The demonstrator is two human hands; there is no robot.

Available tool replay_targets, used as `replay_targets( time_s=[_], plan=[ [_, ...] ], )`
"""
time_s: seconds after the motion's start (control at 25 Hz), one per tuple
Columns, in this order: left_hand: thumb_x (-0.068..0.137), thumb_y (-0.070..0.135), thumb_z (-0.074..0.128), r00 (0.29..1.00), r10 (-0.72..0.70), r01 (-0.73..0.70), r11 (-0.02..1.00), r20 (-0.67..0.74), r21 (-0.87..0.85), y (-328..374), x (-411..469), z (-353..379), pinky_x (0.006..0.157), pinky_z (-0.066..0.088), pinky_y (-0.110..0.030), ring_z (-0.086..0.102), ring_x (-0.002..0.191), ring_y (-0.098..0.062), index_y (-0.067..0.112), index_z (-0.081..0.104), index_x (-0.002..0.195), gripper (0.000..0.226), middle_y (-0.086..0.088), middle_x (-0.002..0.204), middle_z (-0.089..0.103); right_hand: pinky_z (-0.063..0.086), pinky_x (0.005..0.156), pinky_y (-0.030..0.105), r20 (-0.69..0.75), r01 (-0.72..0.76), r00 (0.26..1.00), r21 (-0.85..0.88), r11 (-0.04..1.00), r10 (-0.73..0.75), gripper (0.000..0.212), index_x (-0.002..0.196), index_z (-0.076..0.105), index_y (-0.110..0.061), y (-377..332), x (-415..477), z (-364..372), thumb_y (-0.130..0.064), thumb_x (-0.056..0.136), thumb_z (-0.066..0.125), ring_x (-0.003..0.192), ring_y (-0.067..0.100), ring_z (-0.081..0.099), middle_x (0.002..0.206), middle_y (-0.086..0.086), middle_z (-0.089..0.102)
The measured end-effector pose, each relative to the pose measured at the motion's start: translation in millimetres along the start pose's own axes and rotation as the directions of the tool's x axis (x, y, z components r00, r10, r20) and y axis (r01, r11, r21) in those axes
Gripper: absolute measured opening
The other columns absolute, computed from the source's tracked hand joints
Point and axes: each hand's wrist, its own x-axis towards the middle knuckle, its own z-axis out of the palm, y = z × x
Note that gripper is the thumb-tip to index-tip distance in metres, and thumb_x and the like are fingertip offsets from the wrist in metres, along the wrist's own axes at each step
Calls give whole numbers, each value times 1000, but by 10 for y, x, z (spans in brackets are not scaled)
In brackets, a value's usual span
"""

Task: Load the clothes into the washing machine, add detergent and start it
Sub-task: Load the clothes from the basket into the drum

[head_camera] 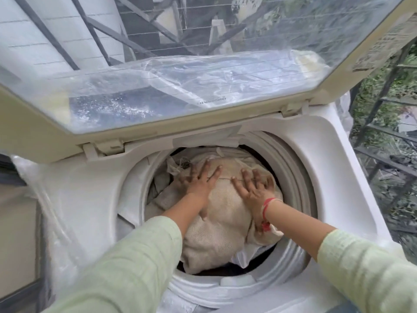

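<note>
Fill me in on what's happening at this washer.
A person is loading laundry. The left grip and right grip press flat on a beige cloth bundle heaped in the drum of the top-loading washing machine. The lid stands open. The pile sits high, near the drum's rim.

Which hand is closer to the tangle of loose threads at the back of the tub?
Left. The left hand presses the beige woven cloth just beside the tangle of loose threads; the right hand presses it farther right.
</note>
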Motion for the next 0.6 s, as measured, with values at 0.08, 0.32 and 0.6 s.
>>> replay_targets(
  time_s=[0.08,0.32,0.6],
  plan=[
    [50,35,91,998,-35,37,999,53,-35,52,96,-17,100,18,-73,-34,132,-44,42,-40,131,154,5,136,-54,-4,108,66,-5,-24,1000,-5,1000,24,137,139,-35,-28,-32,154,55,-24,67,82,136,41,-30,146,9,-41],
    [47,30,92,996,-9,20,991,86,-134,-63,527,37,104,26,-66,-31,136,-37,45,-35,132,154,11,135,-51,-4,108,66,-133,-136,981,39,990,140,132,128,-43,-32,-79,722,324,-25,73,77,139,37,-28,148,5,-39],
    [55,38,87,995,43,-61,978,-91,-202,-33,760,303,113,16,-58,-24,139,-33,41,-23,141,140,5,150,-34,-12,108,60,-320,-154,924,190,969,210,84,140,-26,-40,29,1079,591,-3,96,34,142,31,-21,154,-4,-29]
  ],
)
